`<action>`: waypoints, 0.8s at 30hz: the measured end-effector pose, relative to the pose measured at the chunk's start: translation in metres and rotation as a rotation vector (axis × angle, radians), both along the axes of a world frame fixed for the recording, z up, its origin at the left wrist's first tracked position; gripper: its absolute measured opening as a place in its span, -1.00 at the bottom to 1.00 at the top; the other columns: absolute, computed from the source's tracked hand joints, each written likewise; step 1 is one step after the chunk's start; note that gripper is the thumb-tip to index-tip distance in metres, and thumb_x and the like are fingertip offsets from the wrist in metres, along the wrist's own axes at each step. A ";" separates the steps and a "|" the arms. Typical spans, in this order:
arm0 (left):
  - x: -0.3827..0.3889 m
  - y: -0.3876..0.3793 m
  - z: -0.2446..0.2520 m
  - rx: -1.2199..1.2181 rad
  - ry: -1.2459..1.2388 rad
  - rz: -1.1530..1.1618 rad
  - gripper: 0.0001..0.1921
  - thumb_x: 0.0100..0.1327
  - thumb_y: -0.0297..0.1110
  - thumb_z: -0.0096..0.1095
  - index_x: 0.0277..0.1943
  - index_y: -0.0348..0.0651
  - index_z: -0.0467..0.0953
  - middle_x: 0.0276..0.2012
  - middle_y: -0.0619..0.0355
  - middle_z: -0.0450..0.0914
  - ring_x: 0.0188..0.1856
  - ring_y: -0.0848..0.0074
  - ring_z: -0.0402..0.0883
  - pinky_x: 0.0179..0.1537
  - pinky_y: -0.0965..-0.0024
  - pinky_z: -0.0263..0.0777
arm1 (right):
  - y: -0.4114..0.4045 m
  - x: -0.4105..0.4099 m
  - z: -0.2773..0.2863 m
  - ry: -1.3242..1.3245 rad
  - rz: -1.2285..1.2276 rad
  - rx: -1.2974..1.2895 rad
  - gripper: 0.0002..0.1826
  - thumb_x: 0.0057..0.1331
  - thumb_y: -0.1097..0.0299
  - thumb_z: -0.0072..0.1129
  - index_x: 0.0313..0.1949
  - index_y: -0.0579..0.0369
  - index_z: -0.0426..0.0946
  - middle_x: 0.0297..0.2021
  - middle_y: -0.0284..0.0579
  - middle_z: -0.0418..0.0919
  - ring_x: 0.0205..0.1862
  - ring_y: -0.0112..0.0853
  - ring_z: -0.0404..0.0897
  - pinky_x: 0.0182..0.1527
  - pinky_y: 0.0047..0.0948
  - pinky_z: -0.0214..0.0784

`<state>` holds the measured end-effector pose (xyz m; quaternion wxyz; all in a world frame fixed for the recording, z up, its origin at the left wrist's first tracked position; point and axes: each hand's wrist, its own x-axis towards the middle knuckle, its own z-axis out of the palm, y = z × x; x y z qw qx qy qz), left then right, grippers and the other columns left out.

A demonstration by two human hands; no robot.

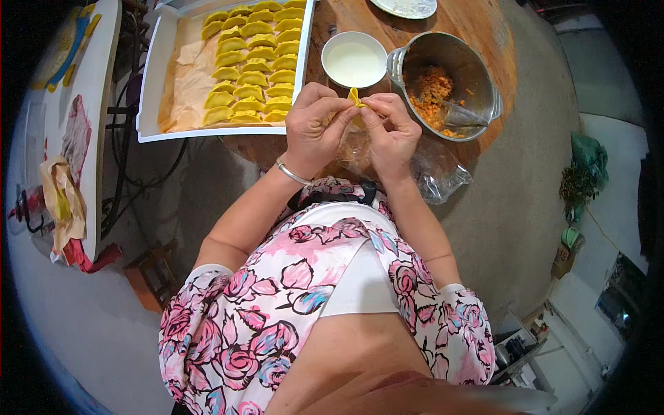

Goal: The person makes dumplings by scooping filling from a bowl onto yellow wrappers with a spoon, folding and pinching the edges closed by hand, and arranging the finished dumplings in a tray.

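Observation:
Between the fingertips of both hands is a yellow dumpling (354,97), its wrapper pinched upright. My left hand (317,124) grips it by thumb and forefinger, and a bangle circles that wrist. From the other side, my right hand (390,127) pinches the same piece. Just beyond my fingers stands a white bowl (354,59) of pale liquid. A metal pot (485,67) with orange minced filling (434,88) is to the right, and a flat spatula-like utensil (464,115) rests inside. Rows of folded yellow dumplings (252,78) lie in a white tray (143,111) at left.
The round wooden table (500,36) ends close to my body. Clear plastic wrap (441,179) hangs over its near edge. A white plate (407,6) sits at the far side. Brown paper (189,67) lines the tray. Further left is a white side table (98,171) with packaging on it.

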<state>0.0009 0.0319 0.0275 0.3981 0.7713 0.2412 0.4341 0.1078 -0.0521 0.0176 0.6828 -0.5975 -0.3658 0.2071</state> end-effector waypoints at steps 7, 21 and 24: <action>0.000 0.001 -0.008 -0.575 -0.166 -0.141 -0.67 0.08 -0.54 0.36 -0.06 -0.36 0.53 -0.24 0.19 0.47 -0.21 0.60 0.48 -0.15 0.56 0.39 | 0.002 0.003 0.002 0.061 0.008 0.045 -0.83 0.18 0.59 0.19 -0.20 0.22 0.55 -0.29 -0.24 0.53 -0.29 -0.58 0.48 -0.24 -0.63 0.36; 0.005 0.008 -0.006 -0.160 -0.084 -0.095 -0.77 0.02 -0.49 0.39 -0.21 -0.27 0.63 -0.41 0.13 0.48 -0.37 0.50 0.45 -0.36 0.55 0.34 | 0.007 0.014 0.011 -0.048 0.176 -0.029 -0.77 0.13 0.60 0.18 -0.17 0.25 0.53 -0.33 -0.20 0.47 -0.30 -0.47 0.45 -0.18 -0.56 0.32; 0.005 0.008 -0.009 -0.127 -0.079 -0.076 -0.80 0.01 -0.50 0.40 -0.25 -0.27 0.62 -0.43 0.14 0.47 -0.38 0.51 0.44 -0.37 0.54 0.32 | 0.007 0.016 0.007 -0.152 0.149 -0.054 -0.83 0.14 0.59 0.18 -0.24 0.23 0.52 -0.37 -0.22 0.46 -0.32 -0.48 0.44 -0.24 -0.55 0.31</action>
